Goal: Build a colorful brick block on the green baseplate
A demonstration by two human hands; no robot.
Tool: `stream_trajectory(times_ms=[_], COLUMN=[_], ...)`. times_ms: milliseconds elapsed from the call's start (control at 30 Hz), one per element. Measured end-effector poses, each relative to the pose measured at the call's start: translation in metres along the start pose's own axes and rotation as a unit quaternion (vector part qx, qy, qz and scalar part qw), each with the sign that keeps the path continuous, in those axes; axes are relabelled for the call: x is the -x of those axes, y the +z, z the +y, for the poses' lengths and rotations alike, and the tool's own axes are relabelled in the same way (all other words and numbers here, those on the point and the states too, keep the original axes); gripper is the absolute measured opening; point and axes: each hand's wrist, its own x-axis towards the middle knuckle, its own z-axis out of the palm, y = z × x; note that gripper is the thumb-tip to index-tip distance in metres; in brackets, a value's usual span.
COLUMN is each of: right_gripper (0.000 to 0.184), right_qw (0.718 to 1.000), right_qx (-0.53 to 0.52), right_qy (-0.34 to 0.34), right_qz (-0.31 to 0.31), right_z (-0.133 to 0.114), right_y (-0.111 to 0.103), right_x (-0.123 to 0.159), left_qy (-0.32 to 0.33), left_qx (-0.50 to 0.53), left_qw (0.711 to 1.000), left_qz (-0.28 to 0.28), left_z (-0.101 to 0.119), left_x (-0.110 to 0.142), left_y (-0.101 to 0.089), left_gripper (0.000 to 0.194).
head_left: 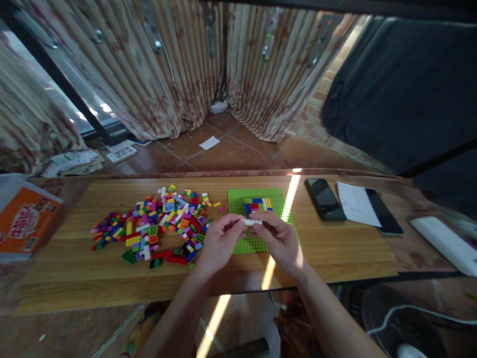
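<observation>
My left hand [219,241] and my right hand [280,237] meet above the green baseplate [274,199]. Both pinch a small white brick [252,222] between their fingertips, one hand at each end. Behind the hands, a short block of blue, red, yellow and white bricks [257,205] is stuck on the baseplate. A loose pile of many coloured bricks [156,226] lies on the wooden table just left of my left hand.
Two black phones [325,199] [383,211] with a white paper [357,203] between them lie right of the baseplate. A white flat device [445,243] sits at the far right. An orange box [24,221] is at the left edge. Curtains hang behind.
</observation>
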Motion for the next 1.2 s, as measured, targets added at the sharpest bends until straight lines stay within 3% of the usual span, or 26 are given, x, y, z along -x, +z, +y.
stream_trajectory(times_ms=[133,433,667,967,1200], right_gripper=[0.017,0.014,0.012,0.012,0.011], right_qw=[0.978,0.932,0.902,0.892,0.889], right_qx=[0.192,0.34,0.408,0.434,0.445], right_qy=[-0.083,-0.112,-0.14,-0.125,-0.108], right_qz=[-0.014,-0.057,-0.021,-0.019,0.001], right_z=[-0.001,0.011,0.031,0.034,0.036], right_y=[-0.016,-0.036,-0.041,-0.032,-0.03], right_x=[0.002,0.004,0.002,-0.009,-0.01], left_qy=[0.041,0.024,0.002,-0.012,-0.014], left_qx=[-0.084,-0.204,-0.294,-0.331,-0.365], left_qw=[0.996,0.978,0.955,0.943,0.929], left_qz=[0.012,0.024,0.042,0.039,0.067], left_z=[-0.009,-0.019,-0.015,-0.011,-0.009], left_x=[0.003,0.008,0.008,-0.001,-0.008], left_y=[0.001,0.01,0.013,0.012,0.018], left_gripper=[0.019,0.015,0.014,0.017,0.02])
